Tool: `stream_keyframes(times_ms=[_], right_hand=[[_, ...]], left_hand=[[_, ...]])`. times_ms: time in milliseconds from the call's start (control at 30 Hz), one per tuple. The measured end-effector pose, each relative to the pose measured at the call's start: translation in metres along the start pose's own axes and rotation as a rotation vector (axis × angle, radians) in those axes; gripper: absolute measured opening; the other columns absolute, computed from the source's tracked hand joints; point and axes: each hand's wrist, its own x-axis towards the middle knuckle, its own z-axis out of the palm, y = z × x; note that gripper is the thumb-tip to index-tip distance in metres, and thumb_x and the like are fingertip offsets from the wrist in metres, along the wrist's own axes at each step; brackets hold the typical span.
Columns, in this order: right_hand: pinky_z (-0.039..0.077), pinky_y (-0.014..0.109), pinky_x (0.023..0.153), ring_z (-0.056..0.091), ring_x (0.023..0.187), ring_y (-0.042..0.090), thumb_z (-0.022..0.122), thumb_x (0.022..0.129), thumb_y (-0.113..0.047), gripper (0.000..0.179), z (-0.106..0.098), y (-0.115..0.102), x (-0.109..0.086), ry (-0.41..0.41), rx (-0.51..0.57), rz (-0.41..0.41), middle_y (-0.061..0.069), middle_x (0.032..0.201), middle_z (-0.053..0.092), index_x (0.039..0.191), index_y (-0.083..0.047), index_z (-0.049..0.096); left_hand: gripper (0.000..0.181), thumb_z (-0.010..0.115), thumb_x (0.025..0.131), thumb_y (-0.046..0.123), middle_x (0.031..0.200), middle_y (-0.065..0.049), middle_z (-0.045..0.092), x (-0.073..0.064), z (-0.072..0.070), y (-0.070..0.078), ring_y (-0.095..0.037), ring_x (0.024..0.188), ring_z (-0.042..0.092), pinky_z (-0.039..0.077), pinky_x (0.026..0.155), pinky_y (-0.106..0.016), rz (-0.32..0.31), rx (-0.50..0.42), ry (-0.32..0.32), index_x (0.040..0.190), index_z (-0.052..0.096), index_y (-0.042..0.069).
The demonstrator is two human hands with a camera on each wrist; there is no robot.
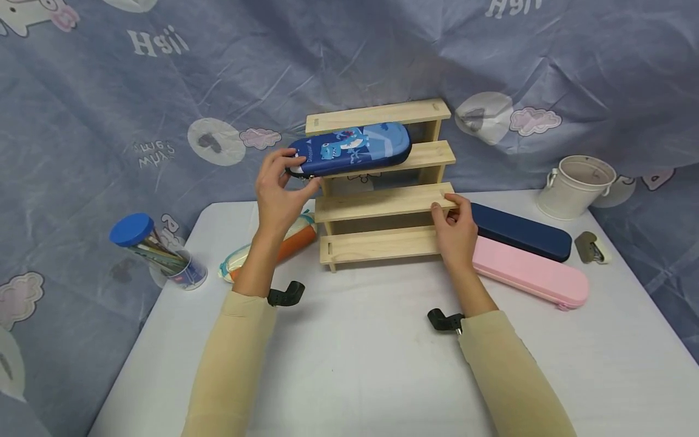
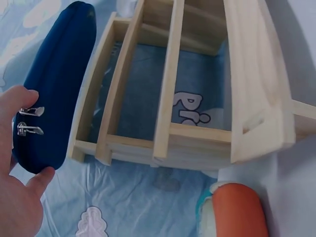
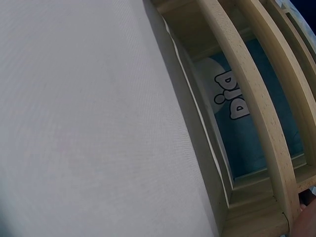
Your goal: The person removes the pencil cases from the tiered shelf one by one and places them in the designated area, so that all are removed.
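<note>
A blue dinosaur-print pencil case (image 1: 355, 149) is up at the higher steps of a tiered wooden rack (image 1: 382, 203). My left hand (image 1: 281, 191) grips its left end, thumb below and fingers on top. The left wrist view shows the case's dark blue side (image 2: 61, 74) and two metal zipper pulls (image 2: 30, 129), with a gap between case and rack there. My right hand (image 1: 455, 230) pinches the right end of the rack's second step from the bottom. In the right wrist view only a bit of that hand (image 3: 303, 222) shows at the corner.
Right of the rack lie a navy case (image 1: 521, 230), a pink case (image 1: 530, 271) and a stapler (image 1: 591, 247), with a white bucket (image 1: 573, 188) behind. An orange and clear pouch (image 1: 295, 244) lies at the left. A blue-lidded cup of pencils (image 1: 164, 255) stands near the left edge.
</note>
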Motion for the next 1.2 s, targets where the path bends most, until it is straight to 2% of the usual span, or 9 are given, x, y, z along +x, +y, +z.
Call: stream_keyframes(times_ms=[133, 267, 633, 867, 1067, 1200], right_hand=[[0.045, 0.02, 0.078, 0.055, 0.09, 0.008, 0.062, 0.088, -0.051, 0.044, -0.001, 0.0, 0.0, 0.006, -0.004, 0.005, 0.001, 0.097, 0.061, 0.124, -0.027, 0.058], [0.045, 0.02, 0.077, 0.055, 0.089, 0.009, 0.062, 0.088, -0.05, 0.044, -0.001, -0.001, 0.0, 0.006, -0.001, 0.002, 0.001, 0.097, 0.061, 0.125, -0.027, 0.058], [0.043, 0.022, 0.074, 0.054, 0.087, 0.01, 0.061, 0.088, -0.051, 0.044, 0.0, 0.0, 0.0, 0.009, -0.01, 0.002, 0.001, 0.094, 0.06, 0.125, -0.028, 0.058], [0.043, 0.022, 0.074, 0.054, 0.087, 0.01, 0.061, 0.088, -0.052, 0.045, 0.0, 0.001, 0.0, -0.002, -0.006, -0.003, 0.001, 0.095, 0.06, 0.125, -0.028, 0.058], [0.043, 0.023, 0.074, 0.054, 0.086, 0.01, 0.061, 0.088, -0.051, 0.044, 0.0, 0.0, 0.0, 0.014, -0.013, -0.016, 0.001, 0.093, 0.059, 0.125, -0.028, 0.058], [0.042, 0.024, 0.073, 0.053, 0.084, 0.011, 0.061, 0.088, -0.051, 0.044, 0.0, 0.0, -0.001, 0.009, -0.015, -0.01, 0.001, 0.093, 0.059, 0.125, -0.028, 0.058]], left_hand=[[0.039, 0.084, 0.072, 0.006, 0.129, -0.008, 0.051, -0.006, -0.001, -0.02, -0.021, 0.121, 0.047, 0.046, 0.099, -0.037, -0.003, 0.004, 0.002, 0.109, 0.068, 0.004], [0.04, 0.085, 0.073, 0.015, 0.128, -0.001, 0.052, -0.015, -0.005, -0.028, -0.013, 0.122, 0.046, 0.047, 0.098, -0.032, 0.01, 0.027, 0.006, 0.109, 0.069, 0.01], [0.04, 0.084, 0.074, 0.016, 0.129, -0.002, 0.052, -0.04, -0.012, -0.033, -0.014, 0.123, 0.046, 0.046, 0.098, -0.032, 0.02, 0.062, 0.035, 0.111, 0.07, 0.01], [0.04, 0.084, 0.072, 0.004, 0.128, -0.013, 0.053, -0.054, -0.015, -0.039, -0.027, 0.123, 0.047, 0.047, 0.097, -0.046, 0.013, 0.062, 0.064, 0.109, 0.069, 0.002], [0.042, 0.086, 0.07, 0.012, 0.129, -0.001, 0.053, -0.065, -0.021, -0.045, -0.017, 0.123, 0.045, 0.049, 0.095, -0.036, 0.018, 0.08, 0.048, 0.109, 0.071, 0.01], [0.042, 0.087, 0.071, 0.019, 0.129, 0.003, 0.053, -0.073, -0.026, -0.049, -0.014, 0.124, 0.043, 0.049, 0.094, -0.033, 0.034, 0.12, 0.039, 0.109, 0.072, 0.013]])
